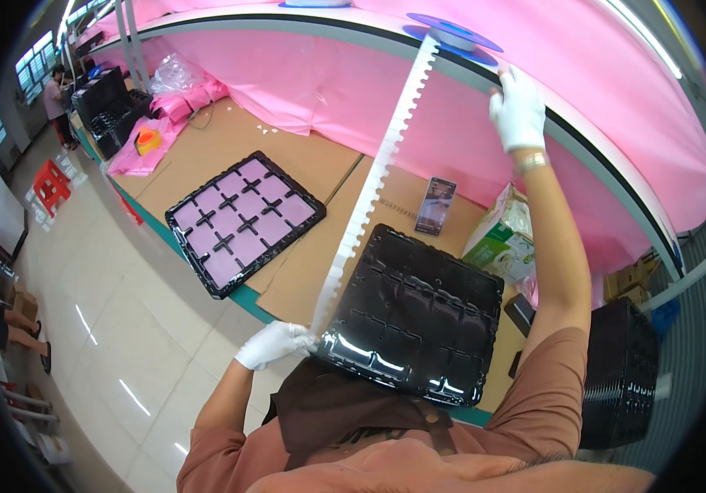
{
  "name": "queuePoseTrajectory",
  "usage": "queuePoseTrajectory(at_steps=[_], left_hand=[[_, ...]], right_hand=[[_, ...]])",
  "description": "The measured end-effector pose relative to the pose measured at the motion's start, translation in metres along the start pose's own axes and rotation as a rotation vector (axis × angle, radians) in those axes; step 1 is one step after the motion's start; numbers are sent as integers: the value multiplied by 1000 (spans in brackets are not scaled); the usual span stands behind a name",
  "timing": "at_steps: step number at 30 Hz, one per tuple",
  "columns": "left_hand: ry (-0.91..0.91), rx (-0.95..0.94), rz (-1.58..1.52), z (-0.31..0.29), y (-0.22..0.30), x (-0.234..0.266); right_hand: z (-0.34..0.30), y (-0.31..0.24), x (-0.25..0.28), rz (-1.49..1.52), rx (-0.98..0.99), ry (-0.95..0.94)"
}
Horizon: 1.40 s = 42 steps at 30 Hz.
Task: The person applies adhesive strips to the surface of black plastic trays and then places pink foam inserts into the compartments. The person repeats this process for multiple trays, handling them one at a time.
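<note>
A long white strip (373, 177) with a row of notches along its right edge stretches from a blue reel (453, 34) on the shelf down toward me. At its lower end my left hand (275, 345), in a white glove, pinches it beside the near left corner of a black plastic tray (419, 316). My right hand (519, 111), gloved too, is raised by the shelf's edge just below and right of the reel. Its fingers are partly spread, with nothing seen in them. To the left lies another black tray (246, 218) with light purple squares between cross-shaped dividers.
Cardboard (287, 287) covers the table. A phone (436, 205) and a green-and-white box (501, 234) stand behind the black tray. A yellow-orange tape roll (148, 140) rests on pink sheeting at far left. Stacked black trays (622, 374) stand right of me. Another person (55, 103) is far left.
</note>
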<state>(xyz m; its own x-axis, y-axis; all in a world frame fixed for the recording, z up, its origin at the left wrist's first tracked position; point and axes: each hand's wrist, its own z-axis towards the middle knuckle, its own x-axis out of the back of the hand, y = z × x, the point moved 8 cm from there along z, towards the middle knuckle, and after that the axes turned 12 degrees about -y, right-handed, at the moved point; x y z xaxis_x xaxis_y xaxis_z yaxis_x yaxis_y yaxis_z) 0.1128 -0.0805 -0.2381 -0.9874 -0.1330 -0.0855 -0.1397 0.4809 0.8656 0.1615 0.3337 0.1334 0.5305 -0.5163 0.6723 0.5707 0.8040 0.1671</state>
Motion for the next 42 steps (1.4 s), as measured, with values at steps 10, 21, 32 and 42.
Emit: queuePoseTrajectory(at_steps=[10, 21, 32, 42], left_hand=[[-24, -606, -663, 28, 133, -15], [177, -736, -547, 42, 118, -26], [329, -520, -304, 47, 87, -42], [443, -533, -433, 45, 76, -9]], right_hand=[[-320, -186, -33, 1856, -329, -1053], [-336, -213, -34, 1901, -536, -808], [-351, -196, -31, 1882, -765, -690], [-310, -173, -28, 1803, -461, -633]])
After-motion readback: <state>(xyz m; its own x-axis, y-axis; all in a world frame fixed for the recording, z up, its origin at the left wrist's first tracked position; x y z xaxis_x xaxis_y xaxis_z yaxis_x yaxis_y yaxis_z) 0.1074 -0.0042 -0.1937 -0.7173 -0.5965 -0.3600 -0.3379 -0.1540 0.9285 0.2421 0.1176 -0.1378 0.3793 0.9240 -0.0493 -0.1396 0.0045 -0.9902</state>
